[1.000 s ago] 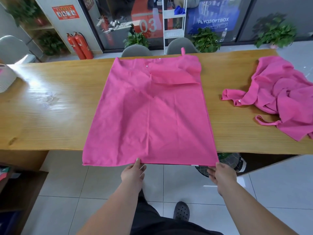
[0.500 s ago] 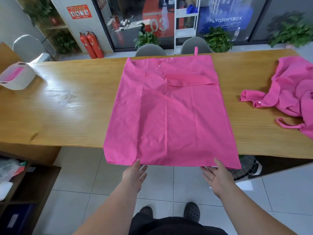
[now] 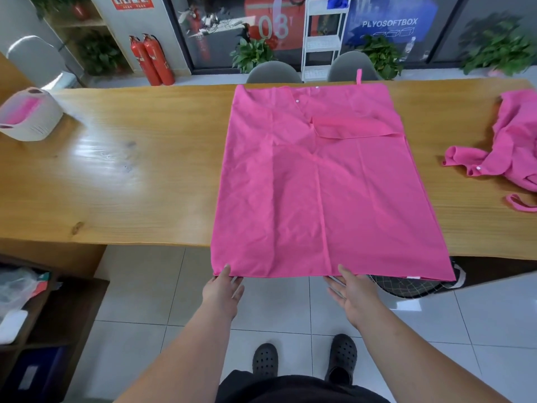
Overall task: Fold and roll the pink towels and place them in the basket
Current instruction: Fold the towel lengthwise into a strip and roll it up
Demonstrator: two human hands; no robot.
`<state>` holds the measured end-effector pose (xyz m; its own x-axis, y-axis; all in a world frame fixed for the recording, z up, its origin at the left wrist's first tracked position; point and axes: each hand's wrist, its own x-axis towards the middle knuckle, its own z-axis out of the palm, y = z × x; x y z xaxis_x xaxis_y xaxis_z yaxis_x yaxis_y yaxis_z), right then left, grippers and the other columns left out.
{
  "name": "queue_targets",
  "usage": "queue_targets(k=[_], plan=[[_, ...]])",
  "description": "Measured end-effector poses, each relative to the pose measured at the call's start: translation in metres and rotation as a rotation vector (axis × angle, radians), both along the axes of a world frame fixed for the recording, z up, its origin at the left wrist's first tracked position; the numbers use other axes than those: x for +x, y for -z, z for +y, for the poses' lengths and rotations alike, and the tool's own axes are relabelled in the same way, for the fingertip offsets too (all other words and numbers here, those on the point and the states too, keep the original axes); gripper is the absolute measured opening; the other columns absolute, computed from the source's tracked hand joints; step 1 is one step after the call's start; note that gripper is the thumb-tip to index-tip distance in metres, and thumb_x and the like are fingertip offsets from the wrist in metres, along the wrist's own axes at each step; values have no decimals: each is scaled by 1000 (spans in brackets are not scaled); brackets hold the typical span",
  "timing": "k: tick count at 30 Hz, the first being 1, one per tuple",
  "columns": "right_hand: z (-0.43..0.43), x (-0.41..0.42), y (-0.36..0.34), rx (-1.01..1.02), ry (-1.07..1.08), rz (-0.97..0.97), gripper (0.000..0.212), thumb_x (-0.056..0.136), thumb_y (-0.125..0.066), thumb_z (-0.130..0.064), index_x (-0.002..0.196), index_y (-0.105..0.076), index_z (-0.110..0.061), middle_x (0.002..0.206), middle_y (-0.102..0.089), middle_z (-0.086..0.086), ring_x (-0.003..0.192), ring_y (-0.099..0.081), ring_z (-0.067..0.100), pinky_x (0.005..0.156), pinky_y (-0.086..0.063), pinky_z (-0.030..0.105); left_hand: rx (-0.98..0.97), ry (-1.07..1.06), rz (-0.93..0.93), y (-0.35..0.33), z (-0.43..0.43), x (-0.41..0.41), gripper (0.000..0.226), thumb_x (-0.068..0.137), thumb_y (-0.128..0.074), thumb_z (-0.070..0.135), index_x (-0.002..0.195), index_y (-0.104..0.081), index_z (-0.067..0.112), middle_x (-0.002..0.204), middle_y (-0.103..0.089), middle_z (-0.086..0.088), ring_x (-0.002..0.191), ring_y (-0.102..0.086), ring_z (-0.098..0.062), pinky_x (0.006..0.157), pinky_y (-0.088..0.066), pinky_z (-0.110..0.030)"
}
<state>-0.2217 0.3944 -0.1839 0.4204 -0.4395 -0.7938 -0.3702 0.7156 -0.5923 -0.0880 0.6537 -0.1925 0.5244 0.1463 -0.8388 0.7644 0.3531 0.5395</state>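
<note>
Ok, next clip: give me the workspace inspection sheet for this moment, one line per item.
Surface: long wooden table, glare on its left part.
Job's things: spread pink towel lies flat, its near edge hanging over the table edge; crumpled pink towel at right; white basket at far left, something pink inside.
Clutter: nothing seen on the table.
Grippers: left hand and right hand at the hanging edge, fingers extended, no closed grip visible.
Cables: nothing seen.
Surroundings: two fire extinguishers, grey chairs, potted plants, tiled floor.
</note>
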Motion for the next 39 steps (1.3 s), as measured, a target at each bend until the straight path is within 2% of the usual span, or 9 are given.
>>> queue_targets(k=[11,15,19,22,25,28,34,36,39], plan=[[54,16,-2,-215,202,32,17,103,-68,-14,96,-56,-4,101,-75,17,88,-78,24,81,-60,35,125,221,-93,3,62,26,20,103,-70,23,116,-69,8,106,-77,-10,96,-77,-22,84,-61,-40],[63,20,0,-351,288,61,31,97,-73,-8,119,-56,5,105,-74,22,83,-80,28,92,-63,47,242,373,-185,4,77,26,14,103,-69,21,109,-70,9,101,-79,-7,87,-80,-18,88,-63,-42],[71,19,-6,-599,162,121,51,99,-70,-10,141,-43,-24,82,-76,5,76,-79,18,83,-62,42,379,493,-251,-3,79,24,14,101,-70,19,113,-66,13,100,-77,-6,76,-79,-15,82,-62,-43],[66,17,-10,-739,-57,136,42,103,-65,-16,137,-60,-39,82,-76,-3,76,-78,10,82,-64,47,474,537,-380,-20,71,27,23,101,-66,19,123,-59,22,100,-74,-5,75,-77,-13,65,-52,-31],[60,15,-13,-681,-57,124,22,102,-65,-17,108,-77,-35,75,-76,-11,81,-78,16,86,-63,53,350,569,-656,-53,49,35,22,105,-58,15,119,-67,30,92,-75,-4,77,-74,-15,70,-56,-29],[58,11,-16,-585,23,42,19,101,-68,-13,108,-79,-27,90,-79,-2,87,-78,20,88,-63,45,375,630,-812,-67,41,44,32,107,-53,13,106,-76,34,81,-73,-7,76,-70,-16,72,-58,-26],[63,6,-10,-457,-108,41,27,103,-63,-9,117,-73,-30,116,-73,-1,97,-76,18,94,-59,47,623,803,-310,-11,93,38,40,94,-53,1,91,-76,33,97,-79,-5,76,-71,-27,75,-62,-46],[63,7,-11,-441,-131,34,26,103,-64,-10,119,-70,-29,118,-72,1,98,-75,18,94,-58,47,558,762,-299,-20,83,42,31,94,-58,2,105,-80,21,93,-79,-2,75,-71,-24,73,-61,-41],[58,12,-22,-428,54,-26,20,101,-69,-15,119,-73,-22,112,-76,3,97,-77,20,86,-59,40,220,611,-531,-78,43,58,25,101,-63,5,120,-78,12,83,-73,-1,70,-62,-16,70,-54,-31]])
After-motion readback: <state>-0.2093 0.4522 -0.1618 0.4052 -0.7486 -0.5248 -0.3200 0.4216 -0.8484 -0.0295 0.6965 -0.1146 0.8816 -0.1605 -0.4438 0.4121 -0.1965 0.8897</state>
